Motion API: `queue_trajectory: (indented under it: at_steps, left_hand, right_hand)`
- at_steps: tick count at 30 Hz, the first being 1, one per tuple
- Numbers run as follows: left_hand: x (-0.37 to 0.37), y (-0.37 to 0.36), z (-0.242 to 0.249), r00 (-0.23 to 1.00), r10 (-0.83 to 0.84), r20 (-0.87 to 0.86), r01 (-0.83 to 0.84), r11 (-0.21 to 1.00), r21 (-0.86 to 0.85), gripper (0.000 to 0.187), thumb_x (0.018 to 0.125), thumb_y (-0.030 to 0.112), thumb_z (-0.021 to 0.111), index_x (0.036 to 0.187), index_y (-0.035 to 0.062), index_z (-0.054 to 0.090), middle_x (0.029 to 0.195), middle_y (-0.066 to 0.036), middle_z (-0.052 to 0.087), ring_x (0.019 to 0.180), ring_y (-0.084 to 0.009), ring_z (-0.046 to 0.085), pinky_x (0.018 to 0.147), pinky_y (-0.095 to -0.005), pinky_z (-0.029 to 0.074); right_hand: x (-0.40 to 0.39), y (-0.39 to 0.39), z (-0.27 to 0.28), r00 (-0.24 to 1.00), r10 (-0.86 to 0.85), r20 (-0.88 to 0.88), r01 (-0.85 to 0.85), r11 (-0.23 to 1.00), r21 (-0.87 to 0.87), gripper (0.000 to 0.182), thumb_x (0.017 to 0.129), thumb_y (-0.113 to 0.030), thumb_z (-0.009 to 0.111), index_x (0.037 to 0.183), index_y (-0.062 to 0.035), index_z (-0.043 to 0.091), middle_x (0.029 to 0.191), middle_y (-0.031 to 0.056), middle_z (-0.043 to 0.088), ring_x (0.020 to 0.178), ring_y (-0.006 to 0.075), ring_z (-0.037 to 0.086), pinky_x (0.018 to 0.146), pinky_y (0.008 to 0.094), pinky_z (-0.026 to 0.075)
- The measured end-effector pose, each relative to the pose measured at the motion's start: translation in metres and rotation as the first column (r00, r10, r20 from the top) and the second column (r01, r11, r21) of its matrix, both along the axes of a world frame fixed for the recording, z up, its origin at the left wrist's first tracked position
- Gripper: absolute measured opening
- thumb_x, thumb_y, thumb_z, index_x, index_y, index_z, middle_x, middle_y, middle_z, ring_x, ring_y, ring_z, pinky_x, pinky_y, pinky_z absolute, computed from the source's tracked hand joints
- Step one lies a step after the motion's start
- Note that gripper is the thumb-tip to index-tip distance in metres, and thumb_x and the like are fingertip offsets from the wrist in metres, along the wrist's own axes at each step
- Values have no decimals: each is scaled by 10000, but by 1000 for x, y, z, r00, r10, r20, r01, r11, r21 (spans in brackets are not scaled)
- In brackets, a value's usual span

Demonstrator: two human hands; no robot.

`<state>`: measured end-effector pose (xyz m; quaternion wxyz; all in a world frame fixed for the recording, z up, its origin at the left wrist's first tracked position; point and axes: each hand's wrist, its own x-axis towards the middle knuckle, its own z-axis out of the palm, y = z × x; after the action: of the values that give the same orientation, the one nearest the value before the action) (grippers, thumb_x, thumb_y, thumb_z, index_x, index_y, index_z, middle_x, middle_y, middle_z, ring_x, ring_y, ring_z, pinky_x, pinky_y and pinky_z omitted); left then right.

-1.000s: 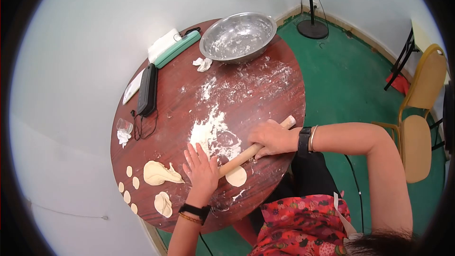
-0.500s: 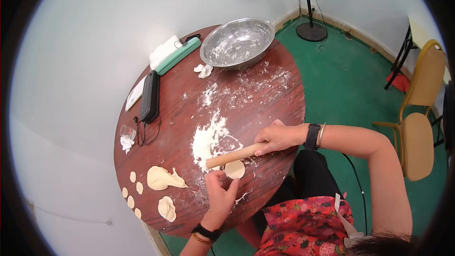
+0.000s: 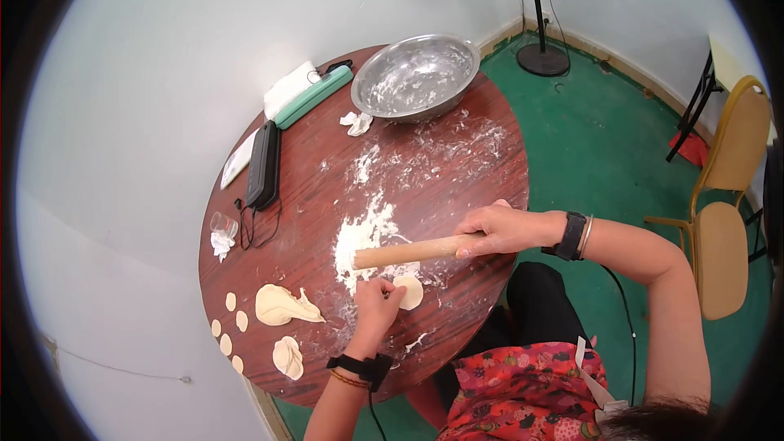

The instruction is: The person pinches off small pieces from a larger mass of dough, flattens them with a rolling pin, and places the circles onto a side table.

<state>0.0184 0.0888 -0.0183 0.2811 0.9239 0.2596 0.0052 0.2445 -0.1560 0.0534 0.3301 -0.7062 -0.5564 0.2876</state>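
My right hand (image 3: 498,229) is wrapped round one end of a wooden rolling pin (image 3: 408,252). The pin's free end points left, over the patch of white flour (image 3: 363,233). Just below the pin, a small round dough wrapper (image 3: 411,293) lies on the table. My left hand (image 3: 377,306) has its fingers curled in, with thumb and fingertips closed at the wrapper's left edge. Further left are a larger lump of dough (image 3: 282,305), a small stack of rolled wrappers (image 3: 287,357) and several small flattened dough pieces (image 3: 242,321).
On the round wooden table (image 3: 314,188), a steel basin (image 3: 416,77) stands at the back. A black case (image 3: 263,166), a green case (image 3: 314,96) and a clear cup (image 3: 222,224) line the left edge. A chair (image 3: 720,257) and a standing fan (image 3: 542,60) are on the floor.
The rolling pin has lifted off the wrapper's edge and shifted slightly up and right with my right hand. My left hand's fingers have drawn together at the wrapper's left edge.
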Motion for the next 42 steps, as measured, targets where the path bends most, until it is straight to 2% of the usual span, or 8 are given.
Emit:
queue_trajectory:
  at_steps: [9, 15, 21, 24, 27, 31, 35, 42]
  left_hand:
    - [-4, -14, 7, 976, 122, 178, -112, 991, -68, 225, 836, 139, 738, 959, -20, 636, 728, -76, 666, 613, -136, 609, 566, -291, 487]
    - [-5, -10, 10, 973, 219, 70, -186, 927, -325, 173, 881, 125, 681, 973, -7, 618, 712, -66, 623, 643, -182, 603, 623, -322, 494]
    - [-13, -35, 69, 947, 89, 309, -95, 995, 4, 95, 916, 86, 626, 920, -2, 592, 758, -142, 608, 670, -262, 598, 625, -354, 479]
    - [-24, -43, 69, 906, -246, 344, 111, 923, 368, 129, 909, 69, 657, 970, -26, 596, 847, -150, 654, 760, -192, 645, 668, -308, 500]
    - [-41, -69, 57, 921, -305, 244, 230, 928, 292, 177, 889, 58, 670, 1034, -27, 614, 883, -180, 666, 788, -278, 670, 681, -365, 518]
    - [-55, -84, 70, 997, -72, 37, 79, 970, -231, 236, 883, 108, 672, 1070, -31, 635, 1051, -228, 650, 996, -381, 630, 836, -423, 507]
    - [-58, -68, 66, 921, -309, 238, 264, 943, 205, 321, 879, 132, 682, 1132, -54, 616, 1129, -240, 622, 1014, -395, 615, 845, -442, 507]
    - [-66, -89, 54, 933, -358, 36, 340, 909, 239, 412, 869, 166, 698, 1209, -38, 582, 1178, -222, 557, 1054, -412, 542, 879, -479, 477]
  right_hand:
    - [5, -10, -10, 997, -17, -80, 18, 1000, 5, 391, 924, -402, 656, 1078, -44, 689, 919, 107, 680, 858, 222, 661, 751, 355, 498]
    - [3, -10, -16, 995, -27, -99, 34, 997, 70, 415, 913, -454, 660, 1007, -52, 700, 805, 83, 684, 715, 200, 637, 691, 345, 482]
    - [3, -11, -11, 990, -35, -133, 37, 999, 12, 385, 920, -402, 665, 1053, -42, 692, 883, 106, 676, 829, 218, 657, 752, 348, 494]
    - [2, -11, -11, 991, -51, -123, 50, 999, -5, 380, 918, -395, 668, 1059, -44, 694, 887, 114, 675, 837, 227, 659, 769, 350, 492]
    - [1, -9, -17, 992, -57, -114, 56, 998, -9, 376, 915, -396, 668, 1055, -48, 697, 905, 108, 679, 857, 252, 660, 764, 351, 489]
    - [-4, -9, -20, 999, -17, 37, 17, 1000, 2, 373, 907, -426, 660, 1027, -75, 700, 891, 83, 668, 856, 264, 642, 771, 384, 443]
    - [-15, -4, -27, 970, 8, 243, -15, 1000, 27, 376, 906, -463, 638, 1026, -110, 689, 882, 60, 640, 886, 252, 605, 820, 403, 369]
    - [-46, -3, -46, 918, 7, 396, -53, 993, 105, 354, 882, -470, 636, 901, -119, 678, 911, 62, 638, 963, 267, 593, 823, 446, 338]
